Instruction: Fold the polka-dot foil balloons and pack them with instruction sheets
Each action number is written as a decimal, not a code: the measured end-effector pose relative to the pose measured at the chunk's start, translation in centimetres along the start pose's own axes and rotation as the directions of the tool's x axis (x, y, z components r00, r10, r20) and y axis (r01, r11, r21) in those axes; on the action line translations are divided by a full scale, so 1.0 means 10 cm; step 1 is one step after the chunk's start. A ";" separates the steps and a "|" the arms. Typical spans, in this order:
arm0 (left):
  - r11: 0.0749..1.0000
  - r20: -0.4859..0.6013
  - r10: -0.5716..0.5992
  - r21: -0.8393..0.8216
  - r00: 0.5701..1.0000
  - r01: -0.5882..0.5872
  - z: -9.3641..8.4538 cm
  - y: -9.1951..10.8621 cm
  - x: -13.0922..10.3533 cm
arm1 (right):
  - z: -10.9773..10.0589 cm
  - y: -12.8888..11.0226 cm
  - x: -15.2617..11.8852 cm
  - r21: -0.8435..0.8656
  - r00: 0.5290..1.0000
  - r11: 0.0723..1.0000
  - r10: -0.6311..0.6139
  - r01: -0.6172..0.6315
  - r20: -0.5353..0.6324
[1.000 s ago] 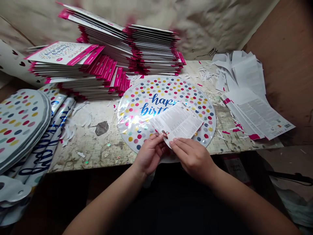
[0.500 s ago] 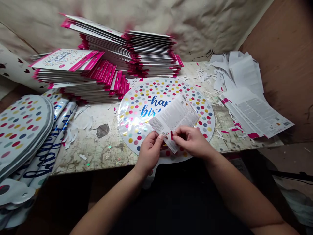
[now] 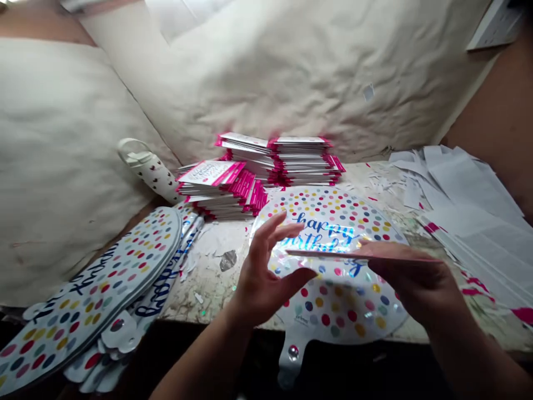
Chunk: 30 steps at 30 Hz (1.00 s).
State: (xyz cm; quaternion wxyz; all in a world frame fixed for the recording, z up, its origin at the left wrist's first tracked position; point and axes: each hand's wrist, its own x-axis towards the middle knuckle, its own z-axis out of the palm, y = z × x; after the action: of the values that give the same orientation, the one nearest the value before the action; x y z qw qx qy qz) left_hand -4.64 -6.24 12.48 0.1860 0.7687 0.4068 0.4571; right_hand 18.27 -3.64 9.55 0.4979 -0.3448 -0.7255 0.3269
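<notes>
My right hand pinches a printed packaging card, which is seen almost edge-on as a thin, level strip. My left hand is open around the card's left end, its thumb below and its fingers raised above; whether it touches the card I cannot tell. Under both hands a round, flat foil balloon lies on the table, white with coloured dots and blue "happy birthday" lettering. Its tail hangs past the front edge. The hands and card cover part of the lettering.
Stacks of pink-edged cards stand at the back. More flat dotted balloons are piled at the left. White sheets and cards lie at the right, with paper scraps about. A rolled tube with hearts leans against the papered wall.
The view has tilted up. The card has turned from showing its printed face to edge-on. My left hand has let go of its pinch and opened; my right hand has moved rightward.
</notes>
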 end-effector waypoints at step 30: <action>0.920 0.807 -0.190 0.345 0.560 -0.185 0.32 -0.10 -0.46 | 0.11 0.34 -0.85 -0.525 0.916 0.843 0.111 0.119 0.386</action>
State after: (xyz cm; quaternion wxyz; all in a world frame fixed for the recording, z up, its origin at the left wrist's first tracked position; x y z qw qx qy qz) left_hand -3.49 -9.02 7.68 0.1980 0.9124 0.3550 -0.0489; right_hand 20.08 -8.91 2.23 0.2217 -0.3943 -0.8750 0.1726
